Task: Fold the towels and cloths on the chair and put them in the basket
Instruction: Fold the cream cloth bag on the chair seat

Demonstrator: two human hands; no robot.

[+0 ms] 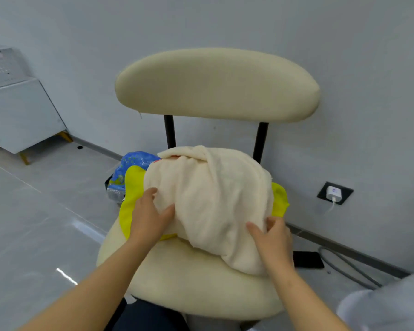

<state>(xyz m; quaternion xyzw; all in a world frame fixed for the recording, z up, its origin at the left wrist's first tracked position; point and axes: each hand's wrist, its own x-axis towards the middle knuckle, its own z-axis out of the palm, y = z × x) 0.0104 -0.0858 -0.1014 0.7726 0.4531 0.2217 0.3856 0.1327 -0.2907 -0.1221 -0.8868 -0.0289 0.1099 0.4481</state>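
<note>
L grip (151, 213) & R grip (273, 237) each pinch the fluffy cream towel (213, 199), thumb against curled fingers: L at its left side, R at its lower right edge. Towel lies bunched btwn the grips on the seat of the round cream padded chair (189, 283), atop a bright yellow cloth (129, 201) showing just left of L grip & beyond R grip. Blue patterned plastic bag (129, 168) on floor beyond L grip. White perforated basket (0, 68) far left of L grip, on a white cabinet (22, 115).
</note>
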